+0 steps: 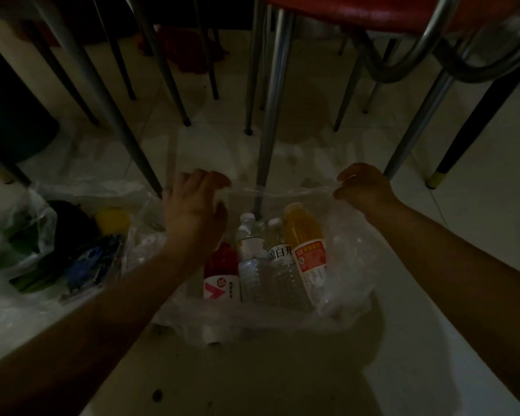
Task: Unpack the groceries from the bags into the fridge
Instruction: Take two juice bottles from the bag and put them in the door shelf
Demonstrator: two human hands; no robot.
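A clear plastic bag (345,253) sits on the pale floor in front of me, its mouth pulled wide. Inside stand a red drink bottle (221,277), two clear water bottles (252,259) (284,265) and an orange juice bottle (306,244). My left hand (192,205) grips the bag's far-left rim, fingers curled over the plastic. My right hand (365,187) pinches the far-right rim. The rim is stretched taut between both hands.
A second clear bag (27,232) at the left holds green vegetables, a yellow item (113,220) and a blue packet (90,262). Metal chair legs (270,121) and a red seat (357,10) stand just beyond the bags. A dark bin (9,115) is at far left.
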